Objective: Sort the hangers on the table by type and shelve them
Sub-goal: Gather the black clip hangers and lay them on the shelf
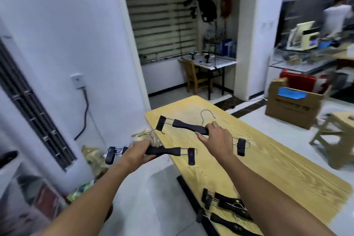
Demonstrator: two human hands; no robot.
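One black plastic clip hanger [168, 151] with a thin steel hook is in our left hand [138, 150], whose fingers curl round its middle bar, at the left edge of the pale yellow wooden table [268, 159]. The second hanger [183, 125], of the same kind, is grasped at its bar by our right hand [216, 138], over the table top. We judge both light and stiff; the end clips may snag, so the thick middle bar is the best hold.

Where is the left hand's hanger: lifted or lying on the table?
Lifted: the left hand grips the hanger, and its left end is beyond the table's edge.
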